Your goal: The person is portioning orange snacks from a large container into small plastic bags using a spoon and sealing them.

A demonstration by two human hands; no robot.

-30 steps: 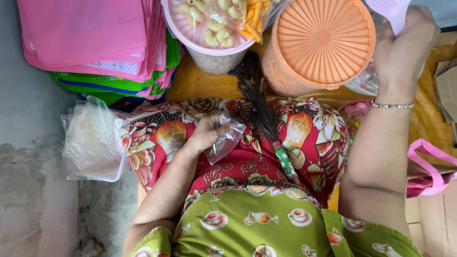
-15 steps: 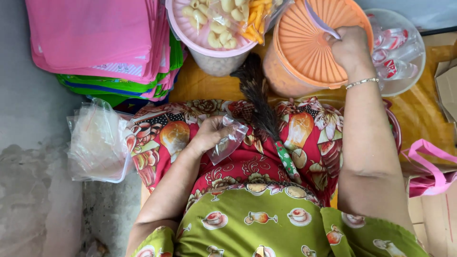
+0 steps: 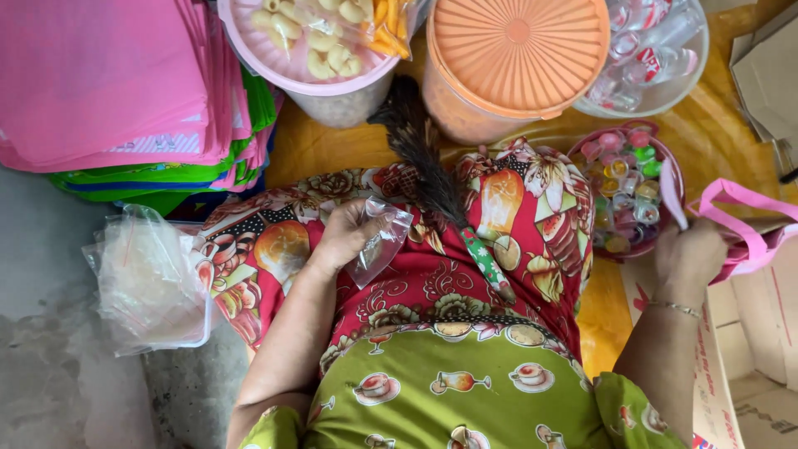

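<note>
Plastic bag [image 3: 378,245], small and clear, is lying on the lap's red patterned cloth [image 3: 515,216], pinched in the left hand [image 3: 342,239]. Right hand [image 3: 688,258] is closing on a pink bag's handle [image 3: 731,204], just beside a bowl of coloured jelly cups [image 3: 625,193] and near the orange-lidded tub [image 3: 515,62].

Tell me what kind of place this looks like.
Probably a small snack-packing spot on a floor at home or in a shop: tubs of snacks, a bowl of small jelly cups, stacked pink bags, and a small clear bag in the left hand.
</note>
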